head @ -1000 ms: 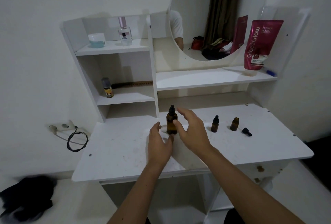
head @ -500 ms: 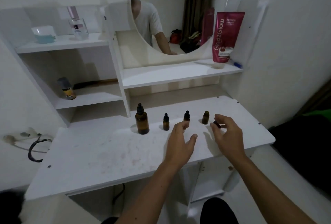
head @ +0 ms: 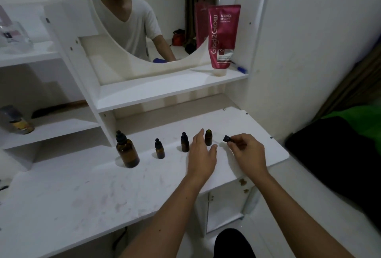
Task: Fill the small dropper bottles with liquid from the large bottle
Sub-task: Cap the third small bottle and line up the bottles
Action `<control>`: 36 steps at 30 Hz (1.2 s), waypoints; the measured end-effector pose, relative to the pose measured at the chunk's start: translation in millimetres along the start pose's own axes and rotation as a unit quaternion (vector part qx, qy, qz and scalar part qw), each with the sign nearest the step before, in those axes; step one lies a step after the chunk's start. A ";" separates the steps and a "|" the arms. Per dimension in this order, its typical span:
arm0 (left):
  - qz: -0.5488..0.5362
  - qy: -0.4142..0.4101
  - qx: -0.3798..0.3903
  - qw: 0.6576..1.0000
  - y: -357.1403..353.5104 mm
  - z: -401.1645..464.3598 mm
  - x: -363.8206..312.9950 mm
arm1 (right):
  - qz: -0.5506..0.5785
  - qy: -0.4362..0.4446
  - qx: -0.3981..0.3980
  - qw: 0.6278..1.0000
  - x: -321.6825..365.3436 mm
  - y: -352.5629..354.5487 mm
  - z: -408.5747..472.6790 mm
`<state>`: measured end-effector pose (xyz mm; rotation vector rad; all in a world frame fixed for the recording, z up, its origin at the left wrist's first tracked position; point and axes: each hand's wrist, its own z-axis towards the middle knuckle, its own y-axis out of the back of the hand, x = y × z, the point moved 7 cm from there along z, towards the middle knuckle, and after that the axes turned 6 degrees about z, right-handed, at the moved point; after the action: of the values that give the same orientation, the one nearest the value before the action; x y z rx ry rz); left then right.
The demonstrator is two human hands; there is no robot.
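A large amber bottle [head: 127, 152] with a black dropper cap stands on the white tabletop [head: 82, 191]. To its right stand two small capped amber dropper bottles [head: 159, 149] [head: 185, 142], then a third small bottle [head: 208, 137] with no cap. My right hand [head: 246, 153] pinches a black dropper cap [head: 226, 138] just right of the uncapped bottle. My left hand [head: 202, 154] hovers with fingers spread between the second and third small bottles, touching neither that I can tell.
A pink lotion tube [head: 222, 37] and a blue pen [head: 240, 69] sit on the shelf under a round mirror [head: 144, 20]. Left shelves hold a small jar [head: 17, 120] and a clear bottle [head: 12, 35]. Dark and green fabric [head: 340, 150] lies right of the table.
The view has swung right and closer. My hands left the large bottle and moved to the right end of the row; my right hand picked up the loose dropper cap.
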<state>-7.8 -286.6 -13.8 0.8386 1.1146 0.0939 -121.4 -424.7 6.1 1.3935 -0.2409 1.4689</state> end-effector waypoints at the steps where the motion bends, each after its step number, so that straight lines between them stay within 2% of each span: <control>1: -0.001 0.001 -0.008 1.000 0.1 3.3 0.0 | 0.027 -0.012 -0.004 1.000 0.5 3.7 0.5; 5: -0.016 -0.003 -0.042 0.999 0.9 11.4 2.6 | 0.120 -0.033 -0.008 0.992 7.5 10.6 6.4; 11: -0.030 -0.009 -0.053 0.998 0.4 11.8 7.0 | 0.167 0.019 0.001 0.986 35.6 12.8 19.0; 17: -0.029 -0.016 -0.054 0.998 0.5 10.8 6.8 | 0.132 0.092 0.038 0.986 54.4 6.9 25.6; 22: -0.027 -0.018 -0.056 0.998 1.6 11.0 5.7 | 0.121 0.134 0.030 0.983 64.2 8.1 29.3; 27: -0.035 -0.027 -0.056 0.997 1.9 11.0 5.7 | 0.073 0.171 0.068 0.980 70.5 -1.2 30.1; 36: -0.035 -0.026 -0.052 0.998 0.1 11.7 8.5 | -0.007 0.173 0.164 0.971 70.2 -32.4 37.3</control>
<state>5.8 -288.9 -18.1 0.7040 1.0797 0.0703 -58.2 -401.1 59.2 1.3586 0.2422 1.7655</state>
